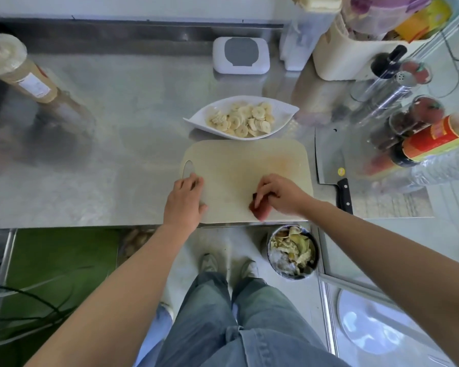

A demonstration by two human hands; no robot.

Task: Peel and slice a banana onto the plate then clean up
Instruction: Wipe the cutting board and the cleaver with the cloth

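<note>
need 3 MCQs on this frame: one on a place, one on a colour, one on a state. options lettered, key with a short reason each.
1. Where does the cleaver lie?
A. on the cutting board
B. on the counter right of the cutting board
C. in the bin

2. What colour is the plate holding the banana slices?
A. white
B. blue
C. black

3. What is the right hand doing?
A. gripping the cleaver
B. lifting the plate
C. pinching a small dark scrap on the cutting board

Key:
1 B: the blade and black handle rest on the steel counter, off the board's right edge.
2 A: the leaf-shaped dish is white.
3 C: the fingers are closed on the scrap near the board's front edge, while the left hand rests flat on the board.
</note>
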